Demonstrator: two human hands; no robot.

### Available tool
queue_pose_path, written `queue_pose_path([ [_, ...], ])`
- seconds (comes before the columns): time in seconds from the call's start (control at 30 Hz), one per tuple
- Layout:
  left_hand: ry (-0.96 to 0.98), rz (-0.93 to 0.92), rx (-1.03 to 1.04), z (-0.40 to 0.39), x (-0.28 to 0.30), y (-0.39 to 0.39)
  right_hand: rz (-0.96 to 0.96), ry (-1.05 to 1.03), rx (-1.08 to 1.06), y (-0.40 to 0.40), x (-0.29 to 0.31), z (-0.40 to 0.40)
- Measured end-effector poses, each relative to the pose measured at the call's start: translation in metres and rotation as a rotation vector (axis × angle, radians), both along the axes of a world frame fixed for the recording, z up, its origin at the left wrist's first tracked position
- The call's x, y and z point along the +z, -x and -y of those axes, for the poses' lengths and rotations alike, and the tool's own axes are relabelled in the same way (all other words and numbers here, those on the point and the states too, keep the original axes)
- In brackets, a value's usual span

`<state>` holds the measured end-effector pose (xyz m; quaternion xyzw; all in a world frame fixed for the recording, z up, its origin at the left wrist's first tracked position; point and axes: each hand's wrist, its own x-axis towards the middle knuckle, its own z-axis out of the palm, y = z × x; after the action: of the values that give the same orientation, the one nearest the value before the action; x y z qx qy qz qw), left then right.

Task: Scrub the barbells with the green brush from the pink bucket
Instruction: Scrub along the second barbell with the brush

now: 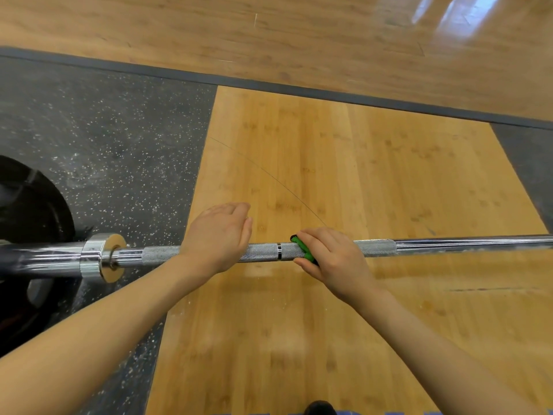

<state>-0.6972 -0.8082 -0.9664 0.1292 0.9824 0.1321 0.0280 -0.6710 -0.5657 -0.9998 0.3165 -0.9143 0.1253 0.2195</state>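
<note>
A steel barbell [434, 245] runs left to right across the wooden platform, with knurled grip sections and a chrome collar [103, 257] at its left. My left hand [220, 236] lies over the knurled shaft, fingers curled round its far side. To its right, my right hand [329, 257] grips a green brush [303, 250] and holds it against the shaft. Most of the brush is hidden under my fingers. The pink bucket is not in view.
A black weight plate [33, 217] sits on the barbell's left sleeve, over speckled black rubber flooring [113, 151]. The bamboo platform [344, 175] lies under the bar. A dark shoe tip [320, 408] shows at the bottom edge. Glossy wood floor [269, 31] lies beyond.
</note>
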Motion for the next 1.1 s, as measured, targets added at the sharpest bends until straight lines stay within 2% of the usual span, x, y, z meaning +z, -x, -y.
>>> queue_pose_path([
  [0.4,0.045,-0.047,0.038,0.001,0.0,0.058,0.101,-0.005,-0.032,0.05,0.01,0.006],
  [0.63,0.077,-0.139,0.067,0.001,-0.003,0.1,0.018,0.107,-0.098,0.08,0.004,0.015],
  [0.87,-0.053,-0.236,0.073,-0.011,-0.002,0.094,0.052,0.109,-0.121,0.108,0.003,0.017],
  [0.97,0.021,-0.25,0.016,-0.01,-0.016,0.078,0.055,0.138,-0.118,0.115,0.005,0.018],
  [1.1,0.122,-0.308,-0.087,-0.003,-0.03,0.08,-0.033,0.189,-0.131,0.109,0.007,0.023],
])
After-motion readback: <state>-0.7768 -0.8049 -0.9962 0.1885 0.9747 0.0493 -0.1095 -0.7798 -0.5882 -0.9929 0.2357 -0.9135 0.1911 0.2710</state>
